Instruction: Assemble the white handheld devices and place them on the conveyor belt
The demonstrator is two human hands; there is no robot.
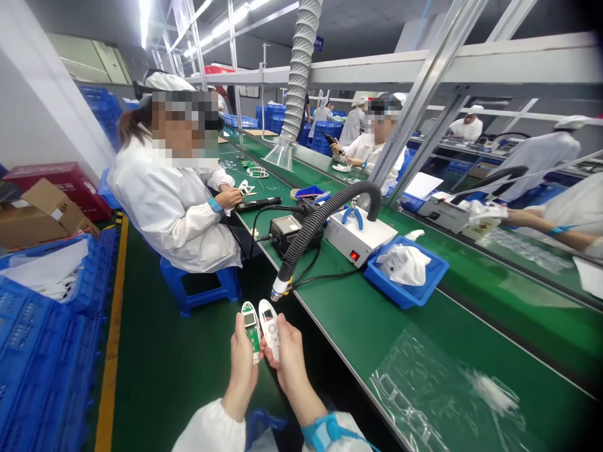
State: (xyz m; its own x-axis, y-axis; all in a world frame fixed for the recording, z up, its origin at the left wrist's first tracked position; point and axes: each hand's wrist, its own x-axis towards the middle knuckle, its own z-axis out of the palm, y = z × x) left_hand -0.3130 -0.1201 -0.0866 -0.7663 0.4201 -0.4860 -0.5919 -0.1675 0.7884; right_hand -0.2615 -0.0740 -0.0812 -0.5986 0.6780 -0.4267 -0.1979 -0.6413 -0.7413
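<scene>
In my left hand (242, 355) is a white oval casing half with a green circuit board (252, 333) and a small grey screen in it. My right hand (289, 351) grips the matching white front cover (269, 326), which has a dark window and round button outlines. Both halves are held upright side by side, close together, just off the table's edge. Right above them hangs the nozzle (280, 287) of a black flexible hose, apart from the pieces. A blue wrist strap (327, 433) circles my right wrist.
The hose runs from a white box (360, 235) with a red switch. Near it stand a blue tray (407, 292) holding a white bag and a black device (285, 232). Plastic bags (424, 383) lie on the green table. A co-worker (169, 194) sits ahead; blue crates (42, 351) stand left.
</scene>
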